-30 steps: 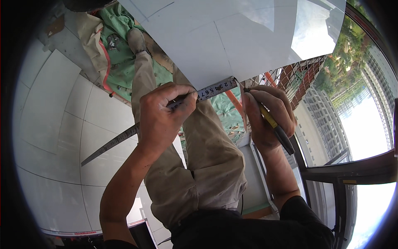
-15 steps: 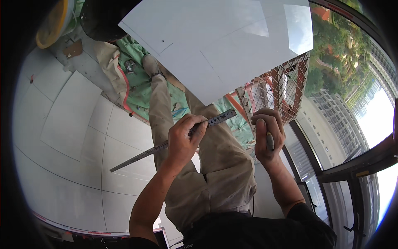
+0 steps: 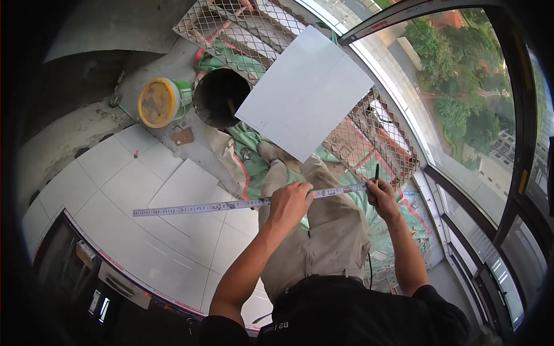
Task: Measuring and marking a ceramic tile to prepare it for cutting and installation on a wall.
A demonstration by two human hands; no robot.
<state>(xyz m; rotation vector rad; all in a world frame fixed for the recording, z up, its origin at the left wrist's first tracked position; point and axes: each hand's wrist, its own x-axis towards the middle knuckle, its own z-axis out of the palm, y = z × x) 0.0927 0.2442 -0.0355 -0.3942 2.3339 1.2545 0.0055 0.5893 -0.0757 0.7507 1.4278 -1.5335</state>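
My left hand (image 3: 290, 202) grips a long metal ruler (image 3: 196, 206) near its right third and holds it level above my knees. The ruler's right end reaches my right hand (image 3: 382, 199), which pinches that end and also holds a dark pencil (image 3: 377, 172) pointing up. A white square tile (image 3: 306, 92) leans ahead of my legs, above the ruler. My khaki trousers (image 3: 323, 242) fill the space below both hands.
A yellow-lidded bucket (image 3: 160, 102) stands at the upper left beside a dark round hole (image 3: 220, 97). Metal mesh (image 3: 375, 135) and green sheeting (image 3: 248, 141) lie past the tile. White floor tiles (image 3: 144, 190) cover the left. Window frames (image 3: 461, 190) curve along the right.
The view has pulled back and the white tile now looks smaller and farther off. The ruler has swung from tilted to nearly level. My right hand now holds the ruler's end.
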